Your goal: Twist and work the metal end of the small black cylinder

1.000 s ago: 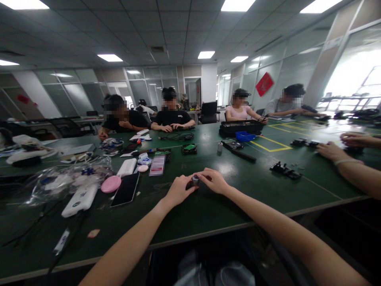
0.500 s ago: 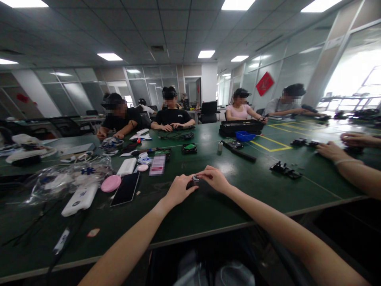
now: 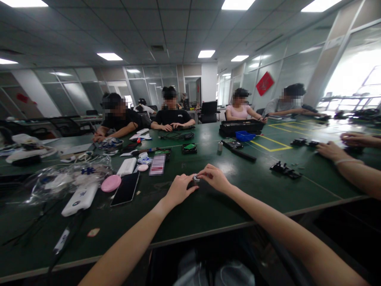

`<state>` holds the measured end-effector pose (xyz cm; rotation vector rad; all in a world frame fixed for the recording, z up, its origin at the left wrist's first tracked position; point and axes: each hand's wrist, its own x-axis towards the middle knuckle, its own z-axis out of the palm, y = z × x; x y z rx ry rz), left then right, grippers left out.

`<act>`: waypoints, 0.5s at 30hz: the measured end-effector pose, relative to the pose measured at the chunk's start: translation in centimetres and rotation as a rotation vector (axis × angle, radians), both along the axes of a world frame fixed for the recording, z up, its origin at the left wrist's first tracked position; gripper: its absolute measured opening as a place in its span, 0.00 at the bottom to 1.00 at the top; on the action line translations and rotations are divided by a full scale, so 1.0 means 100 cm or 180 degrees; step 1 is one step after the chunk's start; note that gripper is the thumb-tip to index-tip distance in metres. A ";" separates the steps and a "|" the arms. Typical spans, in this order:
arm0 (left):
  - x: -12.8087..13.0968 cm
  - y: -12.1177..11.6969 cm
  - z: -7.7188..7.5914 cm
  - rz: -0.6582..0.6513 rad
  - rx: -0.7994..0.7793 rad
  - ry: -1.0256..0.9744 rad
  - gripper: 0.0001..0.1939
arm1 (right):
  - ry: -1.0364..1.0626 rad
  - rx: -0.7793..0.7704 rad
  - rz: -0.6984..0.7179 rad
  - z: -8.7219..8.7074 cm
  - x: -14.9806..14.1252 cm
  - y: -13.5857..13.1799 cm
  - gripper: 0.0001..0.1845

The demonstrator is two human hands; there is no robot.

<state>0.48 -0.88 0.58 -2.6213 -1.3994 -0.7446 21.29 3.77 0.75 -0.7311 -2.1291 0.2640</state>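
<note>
Just above the green tabletop, my left hand [image 3: 180, 189] is closed around a small metal cylinder [image 3: 196, 179], thumb on the near side and fingers on the far side. A pale ring shows at the cylinder's top; its lower part is partly hidden. From the right, my right hand [image 3: 214, 178] reaches over with fingertips pinched together at the top edge. Whether those fingertips grip the cylinder's rim or a tiny part there is too small to tell. Another grey metal cylinder [image 3: 220, 146] stands upright farther back, apart from both hands.
Left of my hands lie a black phone [image 3: 125, 190], a pink round case [image 3: 111, 183] and a white power bank [image 3: 80, 200]. Beyond are a green circuit board [image 3: 189, 147] and a blue tray [image 3: 245, 136]. A co-worker's hand [image 3: 331, 153] is at right, near black parts [image 3: 285, 170].
My right hand's fingers have shifted slightly over the cylinder's top and its knuckles have risen. The cylinder's top looks a little more tilted. My left hand stays in place.
</note>
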 end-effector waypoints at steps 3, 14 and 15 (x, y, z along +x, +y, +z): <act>0.000 0.000 -0.001 0.0013 0.0000 0.0008 0.23 | 0.0014 -0.0043 -0.0006 -0.001 0.000 0.001 0.06; 0.000 0.001 -0.001 0.0015 0.0003 0.0012 0.23 | 0.0101 -0.0054 -0.0051 -0.001 -0.001 0.000 0.06; 0.000 0.000 -0.001 0.0013 0.0004 0.0010 0.23 | 0.0110 -0.0051 -0.0049 -0.001 -0.001 -0.001 0.07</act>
